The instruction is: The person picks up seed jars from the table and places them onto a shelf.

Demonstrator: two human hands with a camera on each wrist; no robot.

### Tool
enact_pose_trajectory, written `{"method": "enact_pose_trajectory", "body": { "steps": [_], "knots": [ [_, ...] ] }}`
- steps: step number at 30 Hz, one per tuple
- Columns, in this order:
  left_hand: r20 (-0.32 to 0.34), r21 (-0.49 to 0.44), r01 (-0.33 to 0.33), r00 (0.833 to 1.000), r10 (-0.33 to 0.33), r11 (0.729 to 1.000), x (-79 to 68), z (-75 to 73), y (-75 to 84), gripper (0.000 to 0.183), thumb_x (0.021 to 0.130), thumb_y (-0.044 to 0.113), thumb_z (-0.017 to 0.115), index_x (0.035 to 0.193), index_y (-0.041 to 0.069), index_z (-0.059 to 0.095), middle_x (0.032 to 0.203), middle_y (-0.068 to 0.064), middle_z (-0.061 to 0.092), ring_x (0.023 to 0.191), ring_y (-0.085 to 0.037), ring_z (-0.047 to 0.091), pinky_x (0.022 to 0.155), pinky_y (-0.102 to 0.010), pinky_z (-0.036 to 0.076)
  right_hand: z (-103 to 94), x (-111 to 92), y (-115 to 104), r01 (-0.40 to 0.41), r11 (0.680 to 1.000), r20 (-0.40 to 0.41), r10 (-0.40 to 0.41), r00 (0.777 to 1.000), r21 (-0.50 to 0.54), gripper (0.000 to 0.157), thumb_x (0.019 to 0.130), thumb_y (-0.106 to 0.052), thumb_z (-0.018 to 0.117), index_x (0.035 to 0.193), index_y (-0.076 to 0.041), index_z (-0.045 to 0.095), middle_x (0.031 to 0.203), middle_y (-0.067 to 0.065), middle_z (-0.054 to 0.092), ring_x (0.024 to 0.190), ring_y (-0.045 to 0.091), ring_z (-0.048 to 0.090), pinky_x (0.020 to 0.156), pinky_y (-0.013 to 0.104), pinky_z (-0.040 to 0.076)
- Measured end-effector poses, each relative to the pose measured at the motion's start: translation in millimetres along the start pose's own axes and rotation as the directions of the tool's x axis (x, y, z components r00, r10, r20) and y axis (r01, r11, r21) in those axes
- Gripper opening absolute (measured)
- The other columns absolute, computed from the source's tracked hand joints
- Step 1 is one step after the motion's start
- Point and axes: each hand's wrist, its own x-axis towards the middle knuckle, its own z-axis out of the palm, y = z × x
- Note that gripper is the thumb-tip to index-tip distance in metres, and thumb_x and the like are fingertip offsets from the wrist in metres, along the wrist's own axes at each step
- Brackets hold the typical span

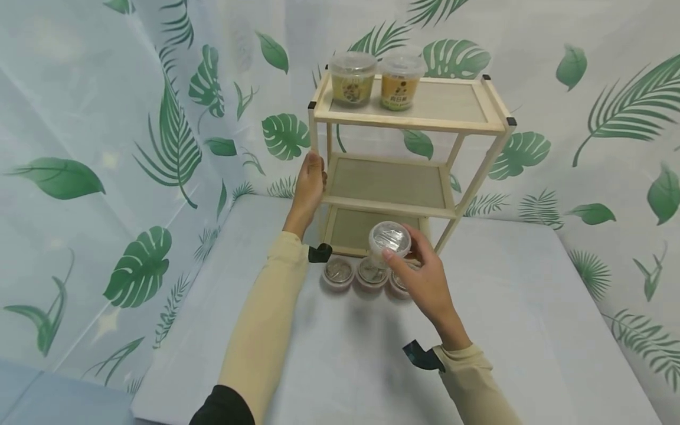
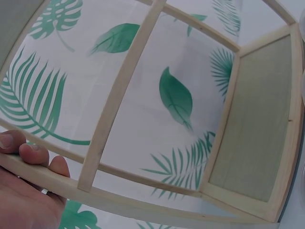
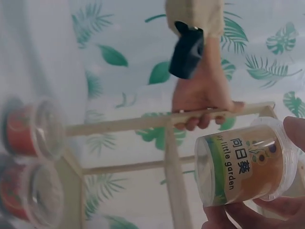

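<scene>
My left hand (image 1: 307, 192) grips the left front post of a three-tier wooden shelf (image 1: 390, 183); in the left wrist view its fingers curl round the wooden bar. In my right hand (image 1: 429, 283) is a clear plastic cup (image 1: 390, 237) with a lid, held in front of the bottom tier. The right wrist view shows this cup's orange-and-green "my little garden" label, with thumb and fingers around its lid end. Below it, a row of three lidded cups (image 1: 338, 273) stands on the table; the rightmost is partly hidden by the right hand.
On the top tier, towards the left, stand a yellow-green labelled cup (image 1: 352, 85) and an orange labelled cup (image 1: 401, 87). The white table (image 1: 510, 307) extends around the shelf. Behind it hangs a leaf-patterned cloth (image 1: 536, 106).
</scene>
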Motion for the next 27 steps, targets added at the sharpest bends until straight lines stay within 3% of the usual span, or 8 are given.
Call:
{"method": "enact_pose_trajectory", "body": {
  "steps": [12, 17, 23, 27],
  "knots": [
    [0.024, -0.023, -0.002, 1.0, 0.003, 1.0, 1.7, 3.1, -1.1, 0.044, 0.113, 0.058, 0.023, 0.098, 0.018, 0.035, 0.08, 0.003, 0.032, 0.069, -0.009, 0.031, 0.064, -0.023, 0.028, -25.8, 20.3, -27.7, 0.095, 0.995, -0.065, -0.097, 0.993, -0.042, 0.056, 0.103, -0.01, 0.073, 0.153, -0.002, 0.051, 0.139, 0.015, 0.062, 0.114, 0.016, 0.057, 0.096, 0.025, 0.044],
    [-0.004, -0.023, 0.0, 1.0, 0.0, 1.0, 0.9, 2.2, -0.3, 0.042, 0.115, 0.054, 0.024, 0.097, 0.018, 0.036, 0.079, 0.003, 0.032, 0.067, -0.009, 0.031, 0.062, -0.023, 0.028, -34.0, 36.4, -42.0, 0.156, 0.984, -0.063, -0.162, 0.985, -0.088, 0.056, 0.102, -0.011, 0.073, 0.153, -0.001, 0.051, 0.138, 0.017, 0.062, 0.111, 0.015, 0.057, 0.095, 0.024, 0.044],
    [0.011, -0.012, 0.015, 1.0, -0.015, 1.0, -1.4, 0.0, -2.0, 0.046, 0.113, 0.059, 0.022, 0.097, 0.017, 0.035, 0.081, 0.003, 0.031, 0.068, -0.009, 0.03, 0.064, -0.023, 0.029, -44.0, 52.1, -58.9, 0.189, 0.973, -0.071, -0.2, 0.977, -0.133, 0.056, 0.102, -0.012, 0.073, 0.153, -0.001, 0.051, 0.137, 0.016, 0.062, 0.111, 0.011, 0.057, 0.098, 0.025, 0.043],
    [0.018, 0.007, -0.016, 1.0, 0.016, 1.0, 0.2, -0.8, -0.3, 0.05, 0.108, 0.064, 0.022, 0.098, 0.017, 0.034, 0.082, 0.002, 0.03, 0.069, -0.01, 0.029, 0.065, -0.025, 0.028, -50.7, 65.1, -71.7, 0.215, 0.967, -0.077, -0.227, 0.971, -0.139, 0.055, 0.103, -0.013, 0.072, 0.153, -0.001, 0.052, 0.136, 0.013, 0.063, 0.11, 0.011, 0.058, 0.096, 0.023, 0.044]
  ]
}}
